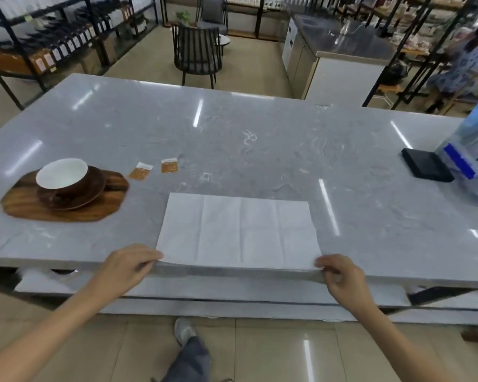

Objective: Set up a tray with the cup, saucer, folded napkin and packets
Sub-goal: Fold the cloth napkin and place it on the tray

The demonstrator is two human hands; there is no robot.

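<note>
The unfolded napkin (238,231) is laid flat at the bench (260,139) front edge. Its near corners are pinched by the fingers of the left hand (127,267) and right hand (341,278).

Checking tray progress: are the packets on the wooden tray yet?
No: both packets lie on the grey table, right of the wooden tray, apart from it.

A wide bare stretch of the grey table (260,139) fills the frame's middle and upper part. At left the wooden tray (25,208) with saucer (66,201) and cup (62,175) blocks passage; two packets (140,171) (169,165) lie just right of it. At far right stand a black box (425,168) and a blue-and-white bag (472,158). The unfolded napkin (239,230) covers the near edge.
</note>
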